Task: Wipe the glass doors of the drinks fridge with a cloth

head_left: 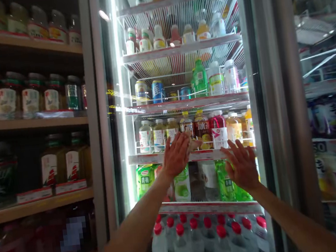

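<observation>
While the left hand [176,155] is raised flat, fingers straight and close together, the right hand [242,167] spreads its slightly bent fingers before the lit drinks cooler [185,104] straight ahead. Whether either touches its glass, or the left covers the pale patch [194,144] alongside, I cannot tell.
</observation>
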Tool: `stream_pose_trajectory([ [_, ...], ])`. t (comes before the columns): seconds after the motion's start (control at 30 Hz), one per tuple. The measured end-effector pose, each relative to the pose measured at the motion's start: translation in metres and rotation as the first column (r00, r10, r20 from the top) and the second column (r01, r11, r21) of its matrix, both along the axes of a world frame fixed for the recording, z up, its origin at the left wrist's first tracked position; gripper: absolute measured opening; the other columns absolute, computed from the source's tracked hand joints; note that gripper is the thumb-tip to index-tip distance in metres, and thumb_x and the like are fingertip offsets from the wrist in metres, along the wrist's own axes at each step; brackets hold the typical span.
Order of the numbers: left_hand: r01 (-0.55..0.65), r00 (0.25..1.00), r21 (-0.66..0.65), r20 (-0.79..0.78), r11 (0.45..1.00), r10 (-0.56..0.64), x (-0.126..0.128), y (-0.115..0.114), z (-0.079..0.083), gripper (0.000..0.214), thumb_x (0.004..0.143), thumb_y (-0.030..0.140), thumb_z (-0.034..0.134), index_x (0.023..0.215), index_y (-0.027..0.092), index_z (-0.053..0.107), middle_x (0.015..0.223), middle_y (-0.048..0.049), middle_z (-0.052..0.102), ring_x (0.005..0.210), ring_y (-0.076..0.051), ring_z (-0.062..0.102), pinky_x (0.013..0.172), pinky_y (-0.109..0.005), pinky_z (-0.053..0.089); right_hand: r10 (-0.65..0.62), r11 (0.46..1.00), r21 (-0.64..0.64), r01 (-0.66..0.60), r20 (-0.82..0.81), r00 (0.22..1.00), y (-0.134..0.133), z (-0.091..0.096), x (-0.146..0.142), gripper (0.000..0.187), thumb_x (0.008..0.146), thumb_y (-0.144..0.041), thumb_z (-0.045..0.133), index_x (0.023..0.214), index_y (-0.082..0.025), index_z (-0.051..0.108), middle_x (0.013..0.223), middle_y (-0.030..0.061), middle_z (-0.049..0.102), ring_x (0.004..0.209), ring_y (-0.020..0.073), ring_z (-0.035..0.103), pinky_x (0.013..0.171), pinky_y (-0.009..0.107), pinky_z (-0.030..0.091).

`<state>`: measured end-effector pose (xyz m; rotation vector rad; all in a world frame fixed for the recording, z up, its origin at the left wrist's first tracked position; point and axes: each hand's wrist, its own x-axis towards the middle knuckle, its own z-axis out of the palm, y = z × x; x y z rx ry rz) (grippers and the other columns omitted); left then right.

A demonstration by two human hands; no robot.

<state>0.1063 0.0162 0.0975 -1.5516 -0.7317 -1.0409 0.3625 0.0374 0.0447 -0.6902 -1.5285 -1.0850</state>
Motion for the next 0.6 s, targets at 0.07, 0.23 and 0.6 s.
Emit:
stream_pose_trajectory([
  [0.07, 0.002, 0.999, 0.029, 0.054, 1.000, -0.004, -0.013, -0.001, 0.006, 0.048, 0.085, 0.027, 0.043, 0.131, 0.016, 0.040, 0.139, -0.0123, 0.044, 0.136, -0.022, 0.029, 0.113, -0.043, 0.017, -0.002, 1.000, 0.004, 0.002, 0.000, 1.000, 0.000, 0.000, 0.000, 0.049, 0.083, -0.023, 0.046, 0.132, -0.026, 0.043, 0.144, 0.0057, 0.039, 0.138, 0.0242, 0.026, 0.111, 0.047, 0.018],
  [0.23, -0.060, 0.794, 0.196, 0.604, 0.979, -0.072, -0.083, -0.001, 0.028, 0.048, 0.086, 0.032, 0.042, 0.130, 0.012, 0.042, 0.134, -0.0191, 0.047, 0.130, -0.027, 0.038, 0.106, -0.049, 0.028, -0.014, 1.000, 0.004, 0.014, -0.002, 1.000, 0.000, 0.000, -0.001, 0.049, 0.083, -0.023, 0.047, 0.132, -0.026, 0.043, 0.143, 0.0060, 0.040, 0.138, 0.0236, 0.025, 0.111, 0.047, 0.018],
  [0.6, 0.017, 0.995, 0.039, 0.097, 0.999, -0.021, 0.000, 0.001, 0.015, 0.048, 0.085, 0.026, 0.041, 0.131, 0.015, 0.040, 0.140, -0.0110, 0.043, 0.136, -0.020, 0.029, 0.114, -0.042, 0.017, -0.023, 1.000, 0.004, 0.023, 0.004, 1.000, 0.000, 0.000, 0.000, 0.053, 0.083, -0.023, 0.047, 0.135, -0.027, 0.039, 0.145, 0.0050, 0.038, 0.138, 0.0230, 0.024, 0.112, 0.046, 0.018],
])
